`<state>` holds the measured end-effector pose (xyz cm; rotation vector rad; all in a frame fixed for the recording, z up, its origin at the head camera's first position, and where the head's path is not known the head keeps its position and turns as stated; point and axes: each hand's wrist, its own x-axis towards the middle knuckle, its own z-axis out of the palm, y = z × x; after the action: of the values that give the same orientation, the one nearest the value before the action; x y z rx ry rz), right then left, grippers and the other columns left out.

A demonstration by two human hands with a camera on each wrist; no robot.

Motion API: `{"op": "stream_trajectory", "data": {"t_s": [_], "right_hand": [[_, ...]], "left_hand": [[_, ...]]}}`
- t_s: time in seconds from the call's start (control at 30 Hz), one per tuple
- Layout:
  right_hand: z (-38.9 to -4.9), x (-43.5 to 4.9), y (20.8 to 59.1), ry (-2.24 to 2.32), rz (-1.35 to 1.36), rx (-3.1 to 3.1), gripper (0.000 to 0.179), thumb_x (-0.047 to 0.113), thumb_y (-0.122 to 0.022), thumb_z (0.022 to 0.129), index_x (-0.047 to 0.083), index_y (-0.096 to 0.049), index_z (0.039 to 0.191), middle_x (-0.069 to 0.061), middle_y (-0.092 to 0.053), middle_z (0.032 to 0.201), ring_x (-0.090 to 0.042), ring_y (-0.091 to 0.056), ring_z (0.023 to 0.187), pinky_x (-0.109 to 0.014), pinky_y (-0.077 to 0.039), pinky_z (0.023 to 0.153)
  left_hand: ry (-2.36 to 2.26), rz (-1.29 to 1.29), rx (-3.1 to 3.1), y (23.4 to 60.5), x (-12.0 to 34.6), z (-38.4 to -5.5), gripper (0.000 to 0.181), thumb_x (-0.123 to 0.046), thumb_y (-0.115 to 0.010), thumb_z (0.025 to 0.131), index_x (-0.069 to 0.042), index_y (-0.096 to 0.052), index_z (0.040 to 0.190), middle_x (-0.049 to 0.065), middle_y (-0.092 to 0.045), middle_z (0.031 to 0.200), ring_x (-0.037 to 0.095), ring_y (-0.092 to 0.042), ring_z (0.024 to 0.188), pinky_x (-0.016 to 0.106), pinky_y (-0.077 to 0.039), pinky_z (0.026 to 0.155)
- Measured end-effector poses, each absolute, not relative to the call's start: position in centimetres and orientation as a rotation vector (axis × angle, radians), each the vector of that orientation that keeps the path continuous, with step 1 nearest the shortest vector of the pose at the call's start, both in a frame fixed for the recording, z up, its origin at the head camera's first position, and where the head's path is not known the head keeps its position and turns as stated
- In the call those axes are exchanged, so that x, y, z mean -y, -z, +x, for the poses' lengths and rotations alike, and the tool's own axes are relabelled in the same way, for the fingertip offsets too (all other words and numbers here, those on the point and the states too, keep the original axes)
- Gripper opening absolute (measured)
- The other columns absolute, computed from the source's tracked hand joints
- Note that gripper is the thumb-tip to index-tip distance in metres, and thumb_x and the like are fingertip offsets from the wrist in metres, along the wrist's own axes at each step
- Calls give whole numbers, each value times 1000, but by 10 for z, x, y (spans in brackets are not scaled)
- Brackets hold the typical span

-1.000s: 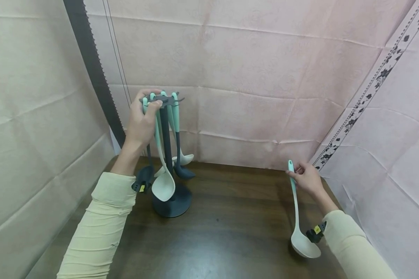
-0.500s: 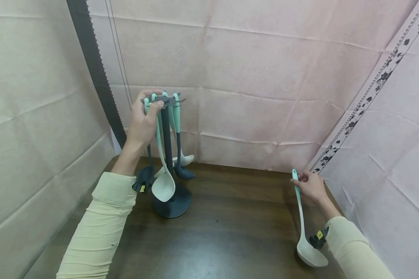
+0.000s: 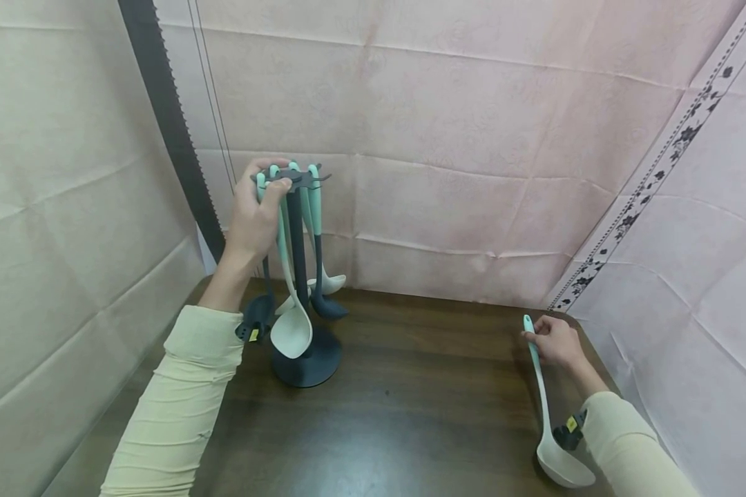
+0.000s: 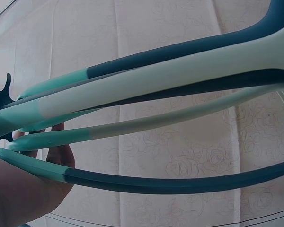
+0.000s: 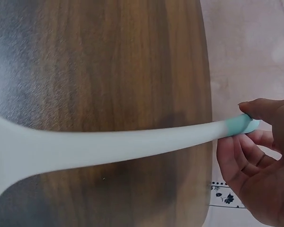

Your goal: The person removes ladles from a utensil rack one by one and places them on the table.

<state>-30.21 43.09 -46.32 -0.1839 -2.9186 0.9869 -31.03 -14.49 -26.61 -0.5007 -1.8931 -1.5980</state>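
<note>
My left hand [image 3: 251, 217] holds the top of a dark utensil stand [image 3: 307, 366], its thumb over the hanger disc and its fingers behind. Several teal-handled utensils hang there, among them a pale ladle-like spoon [image 3: 291, 335] in front and a dark one [image 3: 328, 308] at the right. In the left wrist view their handles [image 4: 151, 123] cross in front of the hand. Far to the right, my right hand [image 3: 558, 343] pinches a white ladle [image 3: 562, 466] near the end of its teal handle. The bowl hangs low, close to the table. In the right wrist view, thumb and fingers [image 5: 227, 153] meet around that handle.
A brown wooden table [image 3: 410, 414] lies beneath everything. Pale cloth walls [image 3: 435, 172] stand behind it and on both sides. The right wall, with a floral border strip [image 3: 628, 221], is close to my right hand.
My right hand has moved a little to the right and nearer to me, bringing the ladle along and lower in view. My left hand stays on the stand.
</note>
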Motion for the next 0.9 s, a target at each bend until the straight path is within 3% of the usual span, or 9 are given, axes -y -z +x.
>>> {"op": "stream_trajectory", "data": {"t_s": [0.57,0.9], "right_hand": [[-294,-453,485,-956,-173,2995,23,21,-72,98,3,-59,90,-7,-59,76,-18,-63,58,-36,-58,53],[-291,-461,494,-986,-215,3047,22,19,-73,96,2,-60,89,-9,-58,79,-20,-63,60,-36,-59,54]], "left_hand": [[1590,-506,1891,267,145,-311,41,-33,-51,104,-13,-60,138,0,-52,114,20,-45,102,38,-35,88],[1589,-509,1885,268,146,-312,40,-33,-51,104,-13,-60,137,0,-47,102,19,-43,94,37,-34,85]]}}
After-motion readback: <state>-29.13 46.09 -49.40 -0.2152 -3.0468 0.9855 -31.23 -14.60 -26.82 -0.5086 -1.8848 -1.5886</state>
